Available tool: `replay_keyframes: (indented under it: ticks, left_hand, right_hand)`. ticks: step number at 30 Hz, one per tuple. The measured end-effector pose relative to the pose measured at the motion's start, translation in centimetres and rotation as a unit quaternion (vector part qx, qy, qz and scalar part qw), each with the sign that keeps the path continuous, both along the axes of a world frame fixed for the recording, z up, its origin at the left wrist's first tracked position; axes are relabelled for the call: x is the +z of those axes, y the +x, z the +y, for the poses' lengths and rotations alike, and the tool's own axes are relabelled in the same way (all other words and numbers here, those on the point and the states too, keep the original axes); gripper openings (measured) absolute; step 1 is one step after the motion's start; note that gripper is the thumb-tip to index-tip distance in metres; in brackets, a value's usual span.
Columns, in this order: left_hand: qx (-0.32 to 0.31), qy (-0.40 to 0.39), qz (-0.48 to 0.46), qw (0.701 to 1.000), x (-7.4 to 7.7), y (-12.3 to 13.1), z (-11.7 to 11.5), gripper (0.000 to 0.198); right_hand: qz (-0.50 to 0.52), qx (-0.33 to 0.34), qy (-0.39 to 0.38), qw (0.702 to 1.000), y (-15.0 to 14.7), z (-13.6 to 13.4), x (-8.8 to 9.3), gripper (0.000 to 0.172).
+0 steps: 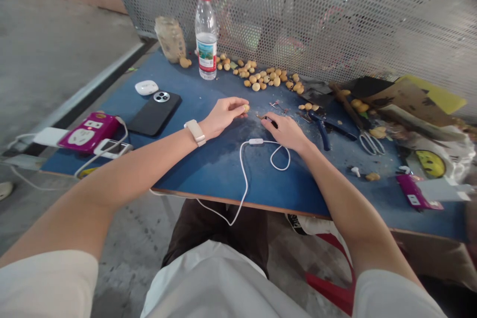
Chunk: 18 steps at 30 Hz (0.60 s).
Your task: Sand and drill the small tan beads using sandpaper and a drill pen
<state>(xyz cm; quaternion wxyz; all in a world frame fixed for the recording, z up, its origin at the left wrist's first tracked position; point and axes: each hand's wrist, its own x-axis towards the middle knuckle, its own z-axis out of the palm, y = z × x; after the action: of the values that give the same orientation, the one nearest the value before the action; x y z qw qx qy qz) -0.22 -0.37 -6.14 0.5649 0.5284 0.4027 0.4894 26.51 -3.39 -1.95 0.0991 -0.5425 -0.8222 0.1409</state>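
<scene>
At the table (208, 174), seed (246, 108) in left hand (223, 117)

- There's your left hand (223, 117), pinching a small tan nut (246, 108) between thumb and fingertips, a pale band (195, 132) around that wrist!
- Your right hand (281, 131) comes in just beside it, fingertips on a small dark piece (269, 120), too small to make out.
- A white cable (244, 174) loops across the blue tabletop (298, 189), right under your right hand.
- Dozens of loose tan nuts (261, 79) spread out ahead of you, with a water bottle (206, 35) standing behind them.
- Over on your right, blue-handled pliers (322, 131) and scissors (370, 143); on your left, a black phone (154, 113) lying flat!
</scene>
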Motion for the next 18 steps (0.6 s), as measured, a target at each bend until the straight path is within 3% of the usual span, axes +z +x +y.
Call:
replay_keyframes:
  ticks: [18]
  left_hand:
    - [0.006,-0.023,-0.002,1.0,0.35,0.23,-0.28,0.008]
  right_hand:
    - [0.002,0.01,0.002,1.0,0.04,-0.06,0.16,0.042]
